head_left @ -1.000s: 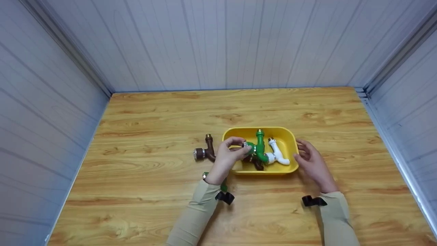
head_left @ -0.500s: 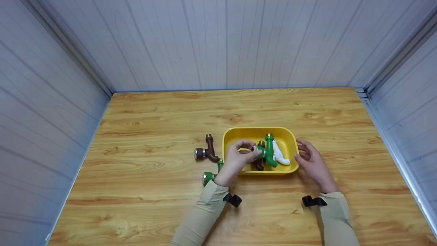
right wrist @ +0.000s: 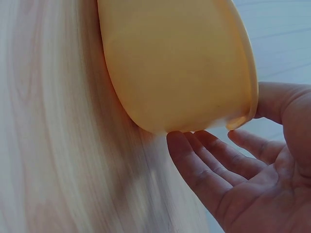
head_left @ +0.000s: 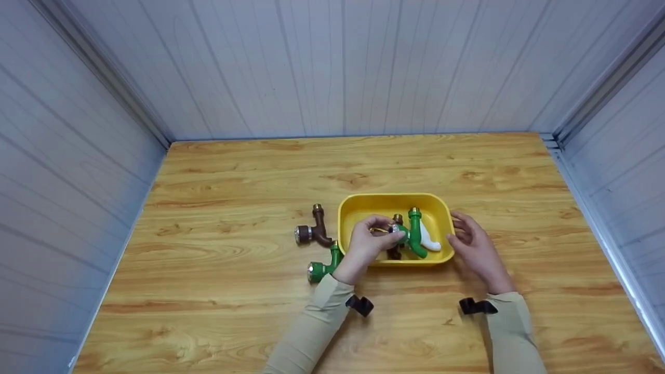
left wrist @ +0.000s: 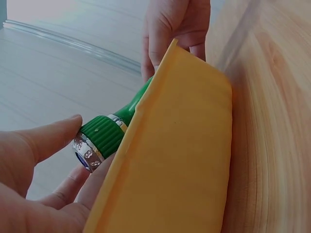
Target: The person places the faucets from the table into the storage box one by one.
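Nearest, two tan sleeves (head_left: pixel 511 332) reach in from the desk's near side, a black mount (head_left: pixel 360 305) at each wrist.

Left hand (head_left: pixel 370 243): grip pinching the ribbed knob of the held green tap (head_left: pixel 415 234), thumb on one side, fingers on the other. The tap is at the mouth of a yellow tub (head_left: pixel 392 263), knob end above the rim, spout slanting toward the near right corner. Whether it touches the taps below cannot be told.

Right hand (head_left: pixel 475 252): grip loosely spread, fingertips against the tub's outer end wall, thumb at the rim.

Handling, by judgement: tap stiff, fairly light if plastic, unlikely to break. Knob's ribs should give good purchase; its chrome cap looks slick, and the long body could swing from so short a hold. The straight body would be the steadier place. Tub looks thin and light; rim is the natural hold.

In the tub: a white tap (head_left: pixel 429 242), partly covered, and a brown tap (head_left: pixel 395 253) beside it. Outside its left end, on the desk (head_left: pixel 218 322): a second green tap (head_left: pixel 332 259), then, farther, a second brown tap (head_left: pixel 320 228). Beyond, pale panelled walls (head_left: pixel 311 67).
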Demonstrator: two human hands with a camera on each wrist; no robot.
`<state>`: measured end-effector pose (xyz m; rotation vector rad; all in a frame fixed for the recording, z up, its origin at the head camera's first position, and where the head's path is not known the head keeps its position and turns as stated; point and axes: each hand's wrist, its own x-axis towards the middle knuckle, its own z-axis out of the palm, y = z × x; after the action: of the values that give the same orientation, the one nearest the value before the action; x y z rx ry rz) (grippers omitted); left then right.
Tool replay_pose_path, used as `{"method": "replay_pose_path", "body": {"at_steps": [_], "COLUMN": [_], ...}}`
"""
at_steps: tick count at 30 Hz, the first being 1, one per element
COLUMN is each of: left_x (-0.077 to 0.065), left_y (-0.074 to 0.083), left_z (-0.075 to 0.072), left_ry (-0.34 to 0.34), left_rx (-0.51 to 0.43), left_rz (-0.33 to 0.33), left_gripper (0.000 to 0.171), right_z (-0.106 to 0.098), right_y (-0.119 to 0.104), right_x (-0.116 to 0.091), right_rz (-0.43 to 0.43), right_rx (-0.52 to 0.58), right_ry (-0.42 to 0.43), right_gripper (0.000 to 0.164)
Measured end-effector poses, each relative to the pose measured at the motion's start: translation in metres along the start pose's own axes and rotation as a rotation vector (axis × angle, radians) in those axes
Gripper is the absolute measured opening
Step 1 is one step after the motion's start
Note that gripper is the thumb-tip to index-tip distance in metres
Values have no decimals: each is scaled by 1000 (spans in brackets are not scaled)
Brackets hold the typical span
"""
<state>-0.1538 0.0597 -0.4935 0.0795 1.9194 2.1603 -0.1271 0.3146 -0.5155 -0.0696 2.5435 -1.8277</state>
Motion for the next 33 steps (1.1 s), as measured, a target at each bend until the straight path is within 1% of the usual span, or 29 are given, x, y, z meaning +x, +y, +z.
{"method": "replay_pose_path", "body": {"at_steps": [5, 12, 16, 19, 25, 33], "left_x": [1, 2, 2, 1, 2, 2], "left_y": [0, 0, 0, 0, -1, -2], "left_z": [0, 1, 2, 2, 3, 3], "left_ry": [-9, -30, -37, -39, -30, -33], "left_rx": [5, -26, -12, 16, 59, 57], "left_rz": [-18, -37, -46, -47, -28, -37], "left_gripper": [29, 31, 32, 32, 31, 28], "right_z": [1, 1, 1, 0, 1, 1], "right_y": [-1, -2, -1, -1, -2, -1], "right_x": [0, 0, 0, 0, 0, 1], "right_rz": [15, 58, 59, 53, 57, 47], "right_rx": [4, -4, -16, -13, -7, -17], "right_ry": [2, -7, -2, 0, -1, -3], "right_gripper": [54, 55, 54, 54, 53, 53]}}
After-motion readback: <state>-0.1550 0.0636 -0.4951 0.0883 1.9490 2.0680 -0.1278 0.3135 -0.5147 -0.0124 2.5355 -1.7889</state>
